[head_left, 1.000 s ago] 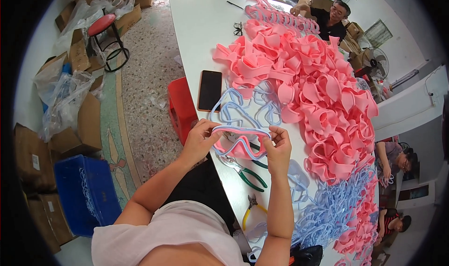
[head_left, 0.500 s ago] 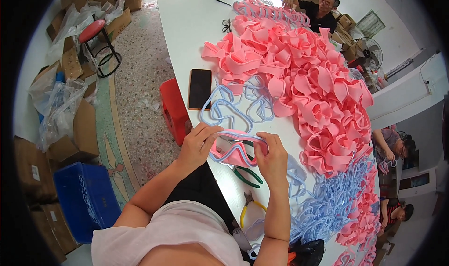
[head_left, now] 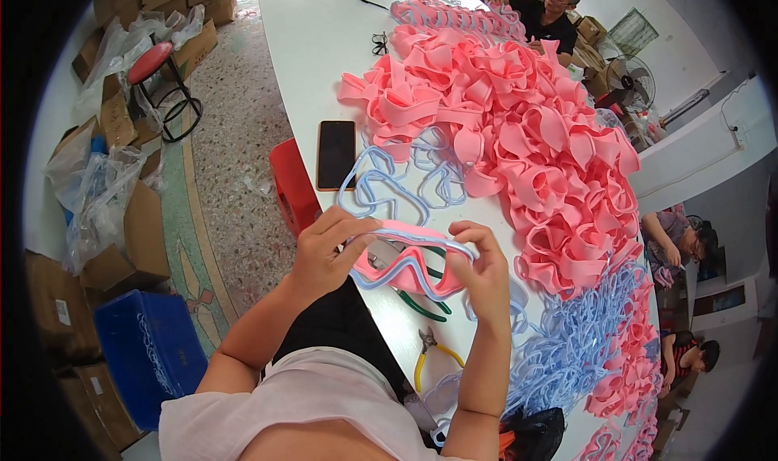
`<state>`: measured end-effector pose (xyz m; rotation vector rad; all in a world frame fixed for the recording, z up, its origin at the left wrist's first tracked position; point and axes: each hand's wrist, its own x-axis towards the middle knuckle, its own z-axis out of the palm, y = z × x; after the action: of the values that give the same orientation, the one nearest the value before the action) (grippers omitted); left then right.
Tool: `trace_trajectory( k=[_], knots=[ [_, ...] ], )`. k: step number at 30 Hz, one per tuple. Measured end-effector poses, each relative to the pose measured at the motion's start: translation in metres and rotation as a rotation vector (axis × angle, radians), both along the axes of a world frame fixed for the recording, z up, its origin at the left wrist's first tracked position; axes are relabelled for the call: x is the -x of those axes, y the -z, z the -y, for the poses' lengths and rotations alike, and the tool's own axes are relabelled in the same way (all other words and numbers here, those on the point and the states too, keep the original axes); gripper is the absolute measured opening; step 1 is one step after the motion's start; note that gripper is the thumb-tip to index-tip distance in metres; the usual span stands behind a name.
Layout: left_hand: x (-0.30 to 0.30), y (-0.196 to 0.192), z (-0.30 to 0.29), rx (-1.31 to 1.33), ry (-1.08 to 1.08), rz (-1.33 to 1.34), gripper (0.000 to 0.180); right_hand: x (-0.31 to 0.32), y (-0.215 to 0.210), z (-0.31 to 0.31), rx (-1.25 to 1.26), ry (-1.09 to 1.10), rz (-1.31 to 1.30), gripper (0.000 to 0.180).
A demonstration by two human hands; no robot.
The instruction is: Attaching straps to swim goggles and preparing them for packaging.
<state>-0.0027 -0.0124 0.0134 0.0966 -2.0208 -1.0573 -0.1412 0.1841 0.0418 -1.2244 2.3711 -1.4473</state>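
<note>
Between my two hands, above the table edge, is a pink diving mask skirt (head_left: 412, 276) with a light blue frame strip running round it. My left hand (head_left: 322, 250) pinches its left end between thumb and fingers. At the other end, my right hand (head_left: 484, 273) grips the rim with thumb and fingers. Green-handled pliers (head_left: 421, 308) lie on the table partly hidden behind the skirt. Yellow-handled pliers (head_left: 425, 354) rest nearer to me. Several loose light blue frames (head_left: 377, 187) lie just beyond my hands.
A big heap of pink skirts (head_left: 519, 129) covers the table's middle, with a pile of blue frames (head_left: 567, 339) at right. A phone (head_left: 336, 155) lies near the left edge. A red stool (head_left: 293, 184) and blue crate (head_left: 154, 356) stand left. Other people sit around the far and right sides.
Both hands have shifted slightly apart, and the skirt with its blue strip appears stretched wider and tilted. The right fingers have lifted a little. The view has moved slightly.
</note>
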Motion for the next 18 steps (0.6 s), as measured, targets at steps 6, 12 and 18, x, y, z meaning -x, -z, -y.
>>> trace_trajectory(
  k=[6,12,18],
  knots=[
    [0.003,0.006,0.004,-0.089,-0.046,-0.128,0.022,-0.032,0.025,-0.006,0.913,-0.616,1.53,0.096],
    [0.006,0.012,0.006,-0.187,-0.059,-0.147,0.022,-0.054,0.029,0.004,0.778,-0.569,1.219,0.093],
    [0.005,0.004,0.0,-0.171,-0.055,-0.082,0.019,-0.063,0.039,0.014,0.802,-0.428,1.22,0.085]
  ],
)
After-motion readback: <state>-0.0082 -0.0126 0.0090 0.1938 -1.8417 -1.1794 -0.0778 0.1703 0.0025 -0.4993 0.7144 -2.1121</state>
